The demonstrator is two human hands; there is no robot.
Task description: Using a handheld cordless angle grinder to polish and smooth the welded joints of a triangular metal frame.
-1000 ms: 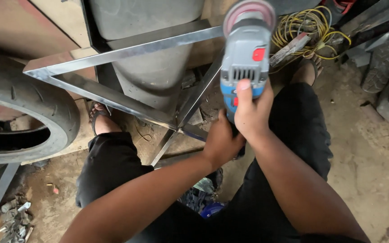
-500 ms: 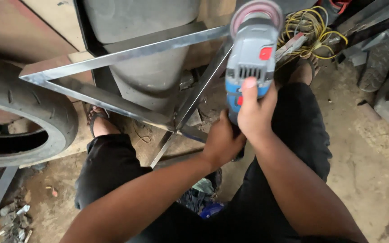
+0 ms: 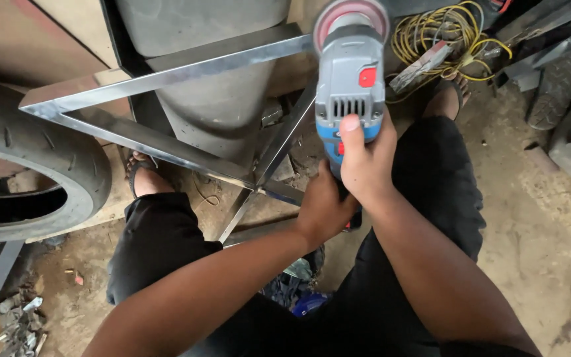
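Note:
I hold a grey and blue angle grinder (image 3: pixel 351 86) with a red switch; its reddish sanding disc (image 3: pixel 351 16) rests at the top right corner of a shiny flat-bar metal frame (image 3: pixel 160 78). My right hand (image 3: pixel 365 158) wraps the grinder's body from above, thumb on the blue part. My left hand (image 3: pixel 322 208) grips the rear of the grinder's handle, just below the right hand. The frame forms a triangle whose bars cross near my left hand.
A black tyre (image 3: pixel 31 165) lies at the left. A grey drum (image 3: pixel 213 99) stands behind the frame. A yellow wire coil (image 3: pixel 447 36) lies at the top right. My sandalled feet (image 3: pixel 143 175) rest on the dirt floor. Metal scraps (image 3: pixel 21 320) lie at the bottom left.
The grinder and both hands have shifted slightly right and up along the frame's corner. The grip on it is the same.

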